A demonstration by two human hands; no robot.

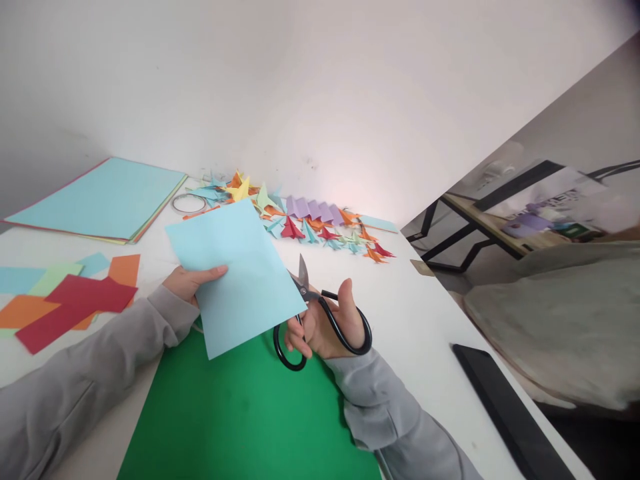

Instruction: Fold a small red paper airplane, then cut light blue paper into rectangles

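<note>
My left hand [193, 283] pinches a light blue sheet of paper [240, 287] by its left side, thumb on top and the fingers hidden beneath. The sheet is held tilted above a large green sheet [240, 413]. At the blue sheet's right edge, my right hand [333, 323] holds black-handled scissors [303, 290] with fingers through the loops. The scissor blades are spread apart, one pointing up beside the paper and the other partly behind it.
Folded paper figures [310, 223] in many colours lie along the wall. A stack of large sheets [100, 200], a ring [189, 203] and coloured strips [75, 300] are at the left. A black flat object [505, 407] rests near the right edge.
</note>
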